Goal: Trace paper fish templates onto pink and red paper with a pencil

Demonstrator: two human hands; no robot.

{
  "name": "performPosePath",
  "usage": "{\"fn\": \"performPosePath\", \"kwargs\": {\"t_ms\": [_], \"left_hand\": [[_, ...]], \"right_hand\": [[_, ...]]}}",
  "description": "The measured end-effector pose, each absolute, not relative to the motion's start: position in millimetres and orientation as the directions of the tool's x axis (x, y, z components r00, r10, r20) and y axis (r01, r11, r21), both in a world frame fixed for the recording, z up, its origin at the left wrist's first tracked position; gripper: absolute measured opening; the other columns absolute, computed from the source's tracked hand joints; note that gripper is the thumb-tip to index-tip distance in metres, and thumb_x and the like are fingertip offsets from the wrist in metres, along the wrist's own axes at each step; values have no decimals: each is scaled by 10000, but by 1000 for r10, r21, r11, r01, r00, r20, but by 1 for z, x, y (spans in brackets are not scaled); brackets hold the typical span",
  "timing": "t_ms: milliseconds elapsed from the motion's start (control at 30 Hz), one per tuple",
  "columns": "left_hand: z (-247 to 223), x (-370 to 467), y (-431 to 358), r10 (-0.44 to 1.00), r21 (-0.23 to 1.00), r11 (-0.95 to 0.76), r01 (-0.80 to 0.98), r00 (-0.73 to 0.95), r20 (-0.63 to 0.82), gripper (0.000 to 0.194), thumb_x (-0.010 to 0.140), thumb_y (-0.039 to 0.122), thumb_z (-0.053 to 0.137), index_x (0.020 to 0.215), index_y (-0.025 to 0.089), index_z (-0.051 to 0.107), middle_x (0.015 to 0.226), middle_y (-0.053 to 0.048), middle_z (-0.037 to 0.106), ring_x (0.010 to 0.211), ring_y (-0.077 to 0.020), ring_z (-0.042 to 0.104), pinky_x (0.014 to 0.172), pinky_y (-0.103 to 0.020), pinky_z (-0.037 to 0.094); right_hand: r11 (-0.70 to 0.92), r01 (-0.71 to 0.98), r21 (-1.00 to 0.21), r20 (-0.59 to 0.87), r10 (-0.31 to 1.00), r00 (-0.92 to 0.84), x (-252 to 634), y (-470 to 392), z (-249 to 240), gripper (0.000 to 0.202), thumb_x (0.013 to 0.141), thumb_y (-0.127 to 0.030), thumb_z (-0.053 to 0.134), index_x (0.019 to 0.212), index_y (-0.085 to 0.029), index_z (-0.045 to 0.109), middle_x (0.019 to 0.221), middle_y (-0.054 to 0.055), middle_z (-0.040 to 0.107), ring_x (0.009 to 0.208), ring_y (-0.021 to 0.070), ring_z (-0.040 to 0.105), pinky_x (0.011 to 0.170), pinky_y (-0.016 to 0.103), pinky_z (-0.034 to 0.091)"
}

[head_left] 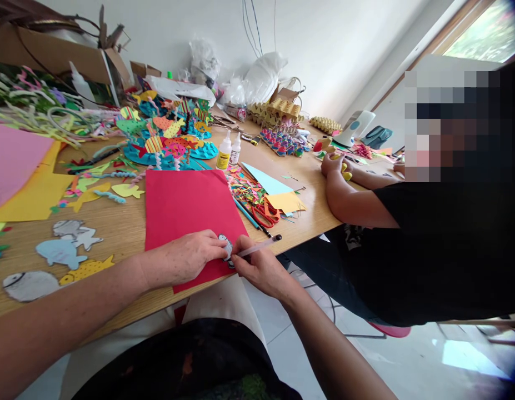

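A sheet of red paper (186,205) lies at the table's front edge. On its lower right part is a small white fish cutout (225,243) with dark markings, partly covered by fingers. My left hand (180,258) rests on the red sheet, its fingertips together and holding the cutout down from the left. In my right hand (259,269) is a pen (263,244) with a clear barrel and black end, gripped close to its tip, which my fingers hide. The pen's tip end is at the cutout's right edge.
Fish cutouts (61,254) lie at the left. Behind the red sheet stand glue bottles (224,153) and decorated fish models (165,133). Orange-handled scissors (265,215) and paper scraps (244,189) lie right of it. A person in black (449,250) sits at the right, hands on yellow pieces.
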State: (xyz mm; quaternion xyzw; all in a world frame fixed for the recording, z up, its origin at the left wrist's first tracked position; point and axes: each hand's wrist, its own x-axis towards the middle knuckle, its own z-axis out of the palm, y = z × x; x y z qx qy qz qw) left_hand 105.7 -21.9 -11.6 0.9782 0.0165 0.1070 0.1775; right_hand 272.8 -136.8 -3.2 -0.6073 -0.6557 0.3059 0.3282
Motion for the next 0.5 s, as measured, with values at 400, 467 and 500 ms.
{"fn": "performPosePath", "kwargs": {"t_ms": [400,467,500], "left_hand": [[-10,106,-21,75,345,-939,7,980,184,352,859,46,378,1035,165,657,1071,-77,667,947,-201,582,852,-306,482],[-9,106,-21,63,349,-937,-8,980,190,357,868,51,364,1037,169,656,1074,-78,668,951,-201,582,844,-306,483],[-8,106,-21,55,352,-936,-16,980,191,361,872,52,357,1035,172,656,1075,-78,667,957,-201,582,842,-306,482]], "right_hand": [[50,531,-846,40,999,-30,272,-137,-1,82,785,-157,481,717,-202,469,599,-53,465,540,102,443,498,212,323],[32,404,-914,46,999,25,275,-138,1,75,775,-179,490,708,-203,466,582,-58,454,512,98,438,482,211,334],[25,325,-945,51,996,72,277,-139,1,73,774,-193,493,708,-203,464,571,-61,447,497,97,432,473,211,338]]}}
